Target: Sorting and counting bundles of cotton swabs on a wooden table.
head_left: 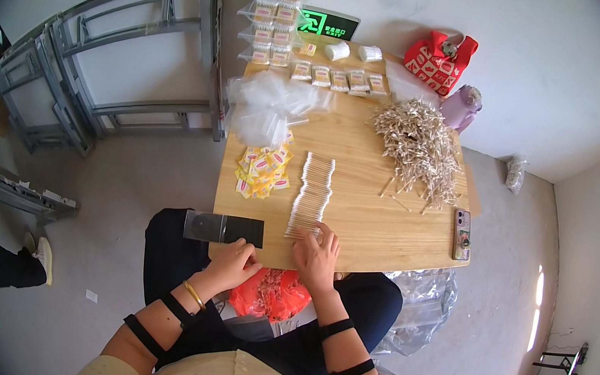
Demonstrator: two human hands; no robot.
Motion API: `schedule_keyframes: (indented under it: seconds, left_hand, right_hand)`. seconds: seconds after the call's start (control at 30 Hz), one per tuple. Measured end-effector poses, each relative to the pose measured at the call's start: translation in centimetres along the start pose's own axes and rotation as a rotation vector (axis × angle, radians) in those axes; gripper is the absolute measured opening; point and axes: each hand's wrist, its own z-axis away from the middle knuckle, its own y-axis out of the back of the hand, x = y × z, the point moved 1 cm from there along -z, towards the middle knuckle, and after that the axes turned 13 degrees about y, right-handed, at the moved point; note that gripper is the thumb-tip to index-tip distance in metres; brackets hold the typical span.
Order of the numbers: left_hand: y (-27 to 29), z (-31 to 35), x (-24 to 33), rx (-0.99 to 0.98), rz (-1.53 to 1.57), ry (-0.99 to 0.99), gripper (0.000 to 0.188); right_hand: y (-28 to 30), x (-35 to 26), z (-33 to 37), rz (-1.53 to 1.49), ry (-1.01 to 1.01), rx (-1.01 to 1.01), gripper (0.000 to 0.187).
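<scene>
L hand (232, 262) half-curled at smooth black strip (242, 231), grip can't tell, R hand (317, 255) part-open, nothing clearly gripped, fingers at near end of ribbed swab row (313, 189) on wood tabletop (363, 231), prob. aligning, next needing light, even pressure, w/ flat yellow cards (263, 173), spiky swab heap (417, 146), crinkly bags (265, 110) beyond.

A dark rectangular sign with a green-lit face (328, 24) bears a running-figure pictogram beside green lettering in two scripts. A red bag with white printed squares (438, 64) carries short, bold lettering. Small yellow-and-white paper cards (263, 173) and a tall column of clear plastic packets (265, 11) show reddish label marks, their print too small to read.
</scene>
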Motion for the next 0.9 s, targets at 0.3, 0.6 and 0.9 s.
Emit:
schedule_keyframes:
  seconds: [0.3, 0.6, 0.9]
  left_hand:
    - [-0.1, 0.0, -0.1, 0.015, -0.01, -0.006, 0.023]
    - [0.1, -0.1, 0.0, 0.009, -0.024, -0.005, 0.023]
    - [0.1, -0.1, 0.2, -0.016, -0.019, 0.016, 0.024]
  right_hand:
    - [-0.1, -0.1, -0.6, 0.016, -0.011, -0.017, 0.037]
    - [0.0, 0.5, -1.5, 0.026, -0.01, 0.006, 0.036]
    - [-0.1, 0.7, -1.8, 0.045, -0.014, -0.002, 0.034]
